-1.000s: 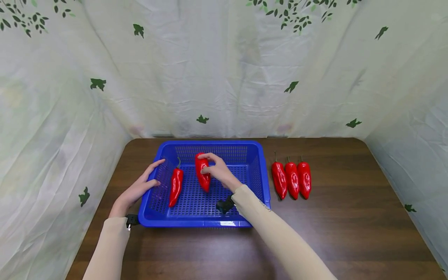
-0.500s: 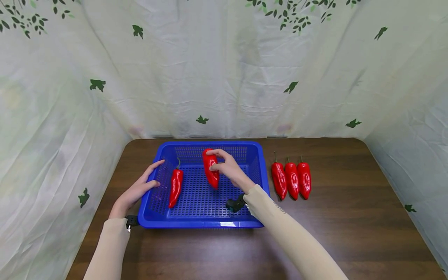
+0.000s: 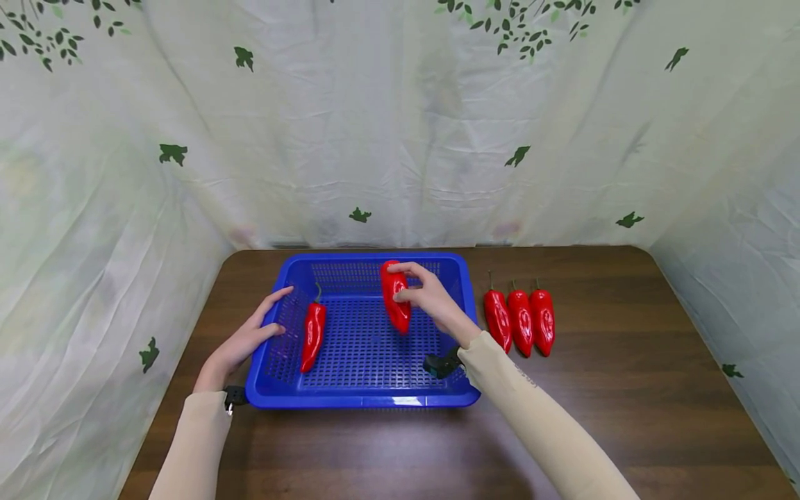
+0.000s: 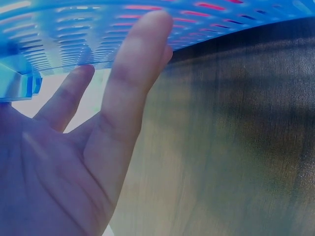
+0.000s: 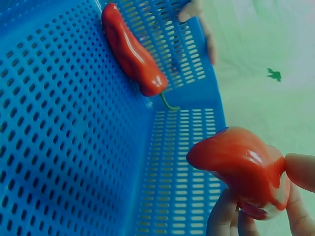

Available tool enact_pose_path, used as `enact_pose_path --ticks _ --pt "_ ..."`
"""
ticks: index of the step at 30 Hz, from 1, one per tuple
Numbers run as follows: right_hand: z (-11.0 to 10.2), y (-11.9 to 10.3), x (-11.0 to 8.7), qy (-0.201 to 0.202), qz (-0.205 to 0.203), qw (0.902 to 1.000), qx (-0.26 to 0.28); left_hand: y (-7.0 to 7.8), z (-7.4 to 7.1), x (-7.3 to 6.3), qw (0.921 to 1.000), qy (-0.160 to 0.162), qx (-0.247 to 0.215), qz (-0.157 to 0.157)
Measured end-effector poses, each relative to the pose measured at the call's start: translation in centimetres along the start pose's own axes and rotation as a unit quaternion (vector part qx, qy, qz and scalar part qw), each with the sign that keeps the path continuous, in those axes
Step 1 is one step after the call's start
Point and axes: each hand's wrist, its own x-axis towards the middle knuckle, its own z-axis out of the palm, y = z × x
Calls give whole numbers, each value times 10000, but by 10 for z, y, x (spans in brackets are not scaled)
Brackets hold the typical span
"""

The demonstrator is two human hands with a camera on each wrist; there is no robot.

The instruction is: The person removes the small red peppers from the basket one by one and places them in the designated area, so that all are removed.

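Note:
My right hand (image 3: 428,295) pinches a glossy red pepper (image 3: 396,305) between thumb and fingers, above the right half of the blue basket (image 3: 365,401). In the right wrist view this pepper (image 5: 241,164) points its narrow end left, and its stem is hidden. A second red pepper (image 3: 314,337), with a green stem, lies along the basket's left side. My left hand (image 3: 245,340) rests at the left rim, thumb and index finger spread along it. From the left wrist, that hand (image 4: 74,162) has its fingers extended against the slotted wall.
Three red peppers (image 3: 521,323) lie side by side on the brown wooden table (image 3: 625,389), to the right of the basket. A pale curtain (image 3: 412,139) with leaf prints hangs behind and on both sides of the table.
My right hand has carried the pepper rightward and slightly away from me over the basket. The left hand, the basket and the other peppers have stayed put.

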Motion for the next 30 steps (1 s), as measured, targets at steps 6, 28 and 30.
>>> enact_pose_path --ticks 6,28,30 --pt "-12 -2 -5 17 -13 10000 -31 0 0 0 10000 9 -31 8" --pt "-50 -4 -26 123 -38 9994 334 -2 1 1 10000 34 -44 -10" --pt "-55 -4 -28 156 -45 9991 393 -2 1 1 10000 36 -46 -1"
